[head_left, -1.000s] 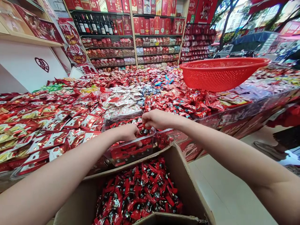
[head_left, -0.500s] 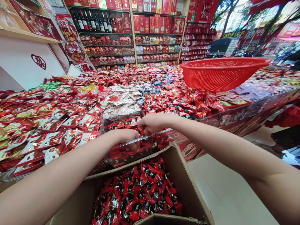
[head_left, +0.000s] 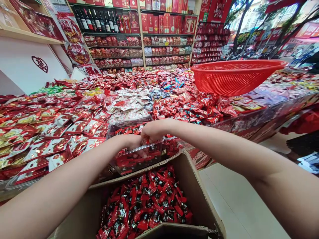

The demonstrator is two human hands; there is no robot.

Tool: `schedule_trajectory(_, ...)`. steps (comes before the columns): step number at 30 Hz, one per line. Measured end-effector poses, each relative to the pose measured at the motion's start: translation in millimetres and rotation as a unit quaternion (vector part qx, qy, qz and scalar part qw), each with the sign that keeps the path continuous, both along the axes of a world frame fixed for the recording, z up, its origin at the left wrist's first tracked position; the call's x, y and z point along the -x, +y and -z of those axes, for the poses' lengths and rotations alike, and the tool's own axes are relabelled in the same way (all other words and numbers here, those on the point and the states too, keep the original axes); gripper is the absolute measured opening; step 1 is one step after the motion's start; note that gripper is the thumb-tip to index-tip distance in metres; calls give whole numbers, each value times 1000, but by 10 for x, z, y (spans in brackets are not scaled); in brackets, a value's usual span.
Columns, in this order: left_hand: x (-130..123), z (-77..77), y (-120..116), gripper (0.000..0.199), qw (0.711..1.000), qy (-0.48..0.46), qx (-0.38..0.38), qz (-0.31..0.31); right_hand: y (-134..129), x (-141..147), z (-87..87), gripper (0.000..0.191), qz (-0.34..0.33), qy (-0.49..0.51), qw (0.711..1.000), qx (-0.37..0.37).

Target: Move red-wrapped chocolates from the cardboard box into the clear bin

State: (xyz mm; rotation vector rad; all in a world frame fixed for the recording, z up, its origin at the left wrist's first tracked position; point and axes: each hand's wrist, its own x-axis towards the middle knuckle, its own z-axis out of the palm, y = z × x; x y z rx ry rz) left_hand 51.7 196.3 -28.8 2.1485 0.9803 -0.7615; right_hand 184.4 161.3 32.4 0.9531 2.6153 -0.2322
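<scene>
Both my hands reach into a clear plastic bin (head_left: 129, 164) of red-and-black wrapped candies. My left hand (head_left: 136, 144) is down inside, behind the front wall; through the plastic its fingers look stretched out among the candies. Beside it, at the bin's right part, my right hand (head_left: 152, 130) has its fingers curled downward, with a bit of red at the fingertips. What it holds is hidden. Below the bin, an open cardboard box (head_left: 203, 192) contains many of the same wrapped candies (head_left: 147, 205).
A red plastic basket (head_left: 236, 79) rests on the candy heaps at right. Red-and-white packets (head_left: 57, 142) fill the left side, white packets (head_left: 129, 106) lie behind the bin. Shelves with wine bottles (head_left: 97, 21) and gift boxes stand at the back. Pale floor (head_left: 231, 196) shows at right.
My right hand has shifted a little left, closer to my left hand. My left hand has moved slightly right inside the bin, and its fingers show lower behind the plastic.
</scene>
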Motion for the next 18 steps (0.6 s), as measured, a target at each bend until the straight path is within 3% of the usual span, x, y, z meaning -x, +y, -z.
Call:
schedule_trajectory(6, -2, -21, -18, 32, 1000, -20, -9, 14, -11, -21, -37, 29, 6, -24, 1000, -5)
schedule_trajectory(11, -28, -46, -52, 32, 1000, -21, -16, 4, -23, -17, -76, 27, 16, -22, 996, -87)
schedule_trajectory(18, -43, -73, -98, 31, 999, -38, -31, 10, 6, 82, 52, 33, 16, -55, 996, -69)
